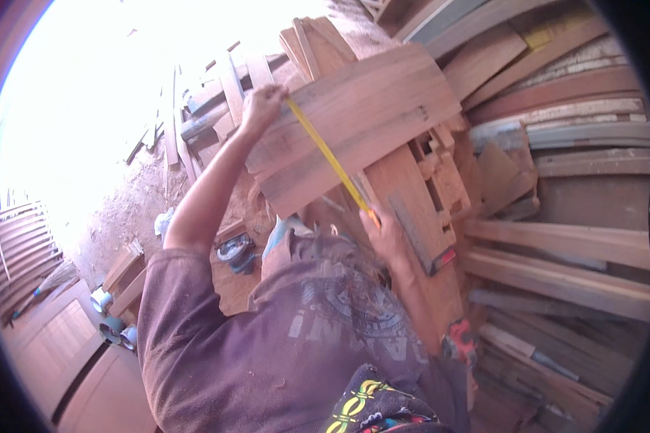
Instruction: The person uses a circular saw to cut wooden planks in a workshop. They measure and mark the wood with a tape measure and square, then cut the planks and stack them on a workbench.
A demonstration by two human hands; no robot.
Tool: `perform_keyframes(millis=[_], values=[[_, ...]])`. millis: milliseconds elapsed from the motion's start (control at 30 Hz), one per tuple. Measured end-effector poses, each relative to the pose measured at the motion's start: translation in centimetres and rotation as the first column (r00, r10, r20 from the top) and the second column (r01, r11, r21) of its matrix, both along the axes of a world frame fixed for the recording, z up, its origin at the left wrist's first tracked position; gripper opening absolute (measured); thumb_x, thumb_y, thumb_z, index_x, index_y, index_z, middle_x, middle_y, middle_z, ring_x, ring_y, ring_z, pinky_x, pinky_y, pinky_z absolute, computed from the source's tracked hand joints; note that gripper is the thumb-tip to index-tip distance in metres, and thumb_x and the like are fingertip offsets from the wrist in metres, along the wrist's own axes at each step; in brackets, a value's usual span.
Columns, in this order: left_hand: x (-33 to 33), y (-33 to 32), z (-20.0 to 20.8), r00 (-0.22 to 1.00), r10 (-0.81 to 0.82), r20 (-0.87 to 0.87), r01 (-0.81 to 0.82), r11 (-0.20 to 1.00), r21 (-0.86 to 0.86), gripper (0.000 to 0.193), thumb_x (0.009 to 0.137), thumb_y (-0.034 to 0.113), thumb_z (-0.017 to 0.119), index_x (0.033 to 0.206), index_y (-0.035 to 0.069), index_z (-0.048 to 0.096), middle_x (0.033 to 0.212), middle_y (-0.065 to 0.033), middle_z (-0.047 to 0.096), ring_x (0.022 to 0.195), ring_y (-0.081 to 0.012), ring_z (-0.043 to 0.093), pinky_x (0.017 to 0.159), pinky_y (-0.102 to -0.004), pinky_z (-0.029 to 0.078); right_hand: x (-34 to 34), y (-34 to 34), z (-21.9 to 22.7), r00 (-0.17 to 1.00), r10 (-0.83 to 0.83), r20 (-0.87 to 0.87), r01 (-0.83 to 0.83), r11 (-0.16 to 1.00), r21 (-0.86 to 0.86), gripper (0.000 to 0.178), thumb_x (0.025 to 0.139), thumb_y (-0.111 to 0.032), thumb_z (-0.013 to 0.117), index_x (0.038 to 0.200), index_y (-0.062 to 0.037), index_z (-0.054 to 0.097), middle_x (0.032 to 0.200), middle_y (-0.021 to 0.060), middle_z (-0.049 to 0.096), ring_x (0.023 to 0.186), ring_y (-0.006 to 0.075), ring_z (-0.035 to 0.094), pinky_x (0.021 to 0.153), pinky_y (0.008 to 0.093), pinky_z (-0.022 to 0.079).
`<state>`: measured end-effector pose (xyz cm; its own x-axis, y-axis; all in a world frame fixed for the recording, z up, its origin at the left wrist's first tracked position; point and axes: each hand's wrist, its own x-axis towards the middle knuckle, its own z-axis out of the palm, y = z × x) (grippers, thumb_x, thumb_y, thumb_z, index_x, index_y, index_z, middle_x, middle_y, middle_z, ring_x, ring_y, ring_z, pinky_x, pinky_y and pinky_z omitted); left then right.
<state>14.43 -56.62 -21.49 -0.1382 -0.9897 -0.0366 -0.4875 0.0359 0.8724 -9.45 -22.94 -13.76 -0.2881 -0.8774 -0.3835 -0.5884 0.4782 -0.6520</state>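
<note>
A wide reddish-brown plank lies at a slant in front of me, over other pieces of wood. The yellow blade of a tape measure runs across its width. My left hand is closed at the plank's far left edge, pinching the blade's end. Close to my body, past the plank's near edge, my right hand is closed round the other end of the tape measure. A small orange part shows at its fingers; the case is mostly hidden. Beside my right hand lies a square-like tool with a dark blade and red-black end.
Stacked timber fills the right side. A red tool lies by my right elbow. A mortised wooden piece sits under the plank's right end. Wood strips lie on the ground at far left, panels at lower left.
</note>
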Motion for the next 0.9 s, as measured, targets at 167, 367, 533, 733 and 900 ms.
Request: perform_keyframes(millis=[167, 367, 533, 733, 900], values=[[-1.4, -2.2, -0.6, 0.995, -0.035, 0.097, 0.018, 0.986, 0.165, 0.038, 0.099, 0.041, 0.069, 0.12, 0.013, 0.081, 0.111, -0.0164, 0.08, 0.108, -0.0292, 0.075, 0.099, -0.0403, 0.055, -0.4, -3.8, 0.5, 0.999, -0.043, -0.006, 0.044, 0.99, 0.136, 0.049, 0.103, -0.045, 0.063, 0.132, -0.0049, 0.067, 0.116, 0.0274, 0.072, 0.113, 0.0444, 0.069, 0.094, 0.046, 0.054], [-0.7, -1.6, -2.0, 0.987, -0.112, 0.115, 0.088, 0.977, 0.196, 0.034, 0.096, 0.041, 0.073, 0.118, 0.017, 0.082, 0.112, -0.0195, 0.079, 0.109, -0.0307, 0.075, 0.099, -0.0415, 0.055, -0.4, -2.2, 0.9, 0.994, -0.096, 0.046, 0.085, 0.978, 0.193, 0.05, 0.102, -0.046, 0.064, 0.134, -0.0073, 0.066, 0.12, 0.0241, 0.073, 0.114, 0.0423, 0.069, 0.096, 0.0458, 0.054], [-0.6, -1.7, -2.6, 0.981, -0.128, 0.144, 0.099, 0.976, 0.193, 0.035, 0.097, 0.043, 0.074, 0.118, 0.017, 0.082, 0.109, -0.0168, 0.08, 0.105, -0.0271, 0.075, 0.096, -0.0398, 0.055, 0.2, -1.4, 0.3, 0.992, -0.126, 0.031, 0.118, 0.978, 0.174, 0.049, 0.101, -0.046, 0.064, 0.135, -0.0112, 0.065, 0.123, 0.0195, 0.073, 0.116, 0.0413, 0.069, 0.097, 0.0453, 0.054], [-0.8, -1.5, -1.8, 0.98, -0.113, 0.166, 0.078, 0.976, 0.204, 0.035, 0.097, 0.042, 0.074, 0.118, 0.016, 0.082, 0.105, -0.0135, 0.081, 0.101, -0.0221, 0.074, 0.094, -0.0375, 0.055, 0.4, -1.4, 0.1, 0.99, -0.137, 0.015, 0.133, 0.98, 0.147, 0.051, 0.099, -0.047, 0.065, 0.136, -0.0119, 0.065, 0.126, 0.0195, 0.072, 0.118, 0.0409, 0.068, 0.098, 0.0457, 0.054], [-0.7, -1.6, -2.4, 0.986, -0.101, 0.132, 0.078, 0.983, 0.166, 0.033, 0.095, 0.043, 0.076, 0.117, 0.018, 0.083, 0.105, -0.0152, 0.081, 0.102, -0.0263, 0.076, 0.095, -0.0396, 0.055, 0.4, -1.1, -0.4, 0.993, -0.122, -0.007, 0.122, 0.987, 0.105, 0.05, 0.099, -0.046, 0.067, 0.135, -0.0109, 0.066, 0.127, 0.0199, 0.072, 0.118, 0.041, 0.068, 0.097, 0.0463, 0.055]])
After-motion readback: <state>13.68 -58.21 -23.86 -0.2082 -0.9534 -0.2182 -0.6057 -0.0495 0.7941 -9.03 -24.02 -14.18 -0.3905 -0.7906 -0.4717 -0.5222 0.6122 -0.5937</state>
